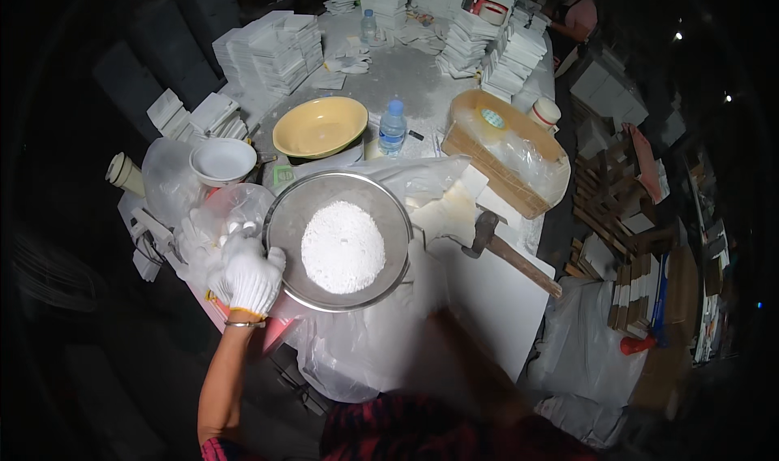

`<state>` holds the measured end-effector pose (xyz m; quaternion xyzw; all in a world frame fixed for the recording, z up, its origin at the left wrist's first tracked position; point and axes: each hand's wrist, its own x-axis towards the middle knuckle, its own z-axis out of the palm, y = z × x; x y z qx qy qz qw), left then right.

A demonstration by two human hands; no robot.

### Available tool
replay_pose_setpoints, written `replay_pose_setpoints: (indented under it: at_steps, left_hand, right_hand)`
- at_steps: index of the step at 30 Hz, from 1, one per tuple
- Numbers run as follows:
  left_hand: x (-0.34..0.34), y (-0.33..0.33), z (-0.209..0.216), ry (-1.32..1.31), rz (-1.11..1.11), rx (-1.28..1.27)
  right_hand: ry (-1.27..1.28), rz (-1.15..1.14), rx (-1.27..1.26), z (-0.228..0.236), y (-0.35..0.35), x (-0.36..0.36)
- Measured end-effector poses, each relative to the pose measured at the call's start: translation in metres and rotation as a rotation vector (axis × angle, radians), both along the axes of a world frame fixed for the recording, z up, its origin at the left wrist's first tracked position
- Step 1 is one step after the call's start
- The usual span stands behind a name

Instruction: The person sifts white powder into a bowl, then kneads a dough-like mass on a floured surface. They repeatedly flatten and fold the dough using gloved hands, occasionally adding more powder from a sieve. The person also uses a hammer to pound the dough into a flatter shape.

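A wide round sieve (280,242) with a metal rim and grey mesh lies in front of me. A mound of white powder (342,247) fills its middle. My left hand (250,273), in a white knitted glove, is closed at the sieve's left rim. A bunched clear plastic bag (199,238) lies beside that hand. My right hand (426,274), smeared by motion, is close to the sieve's right rim; its fingers cannot be made out. To the right of it lies a hammer (519,262) with a wooden handle.
Behind the sieve stand a yellow basin (320,124), a white bowl (223,162) and a water bottle (393,128). An open cardboard box (495,169) holds clear plastic and tape. Stacks of white tiles (276,51) line the far table. A person (578,19) stands at the back right.
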<state>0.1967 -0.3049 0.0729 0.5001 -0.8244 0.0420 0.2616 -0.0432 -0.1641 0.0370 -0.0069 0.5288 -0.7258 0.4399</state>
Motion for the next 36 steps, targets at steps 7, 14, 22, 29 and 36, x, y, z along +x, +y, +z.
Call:
replay_pose_setpoints:
  at_steps: [7,14,22,29,36]
  left_hand:
    - [-0.027,-0.010,0.015,0.125,-0.010,0.150]
    - [-0.009,-0.028,0.004,0.084,0.064,0.155]
    - [-0.018,-0.015,0.038,0.071,0.104,0.406]
    - [0.007,-0.009,0.046,0.196,0.102,0.551]
    - [-0.009,0.015,0.030,0.268,-0.050,0.349]
  right_hand:
    - [0.002,0.141,0.007,-0.027,0.011,-0.026]
    - [1.573,0.426,0.585,0.033,0.018,-0.005]
    - [0.406,0.160,0.106,0.002,0.022,-0.008]
    - [0.270,0.313,0.302,0.053,0.021,0.013]
    - [0.074,0.173,0.159,0.031,0.029,-0.014]
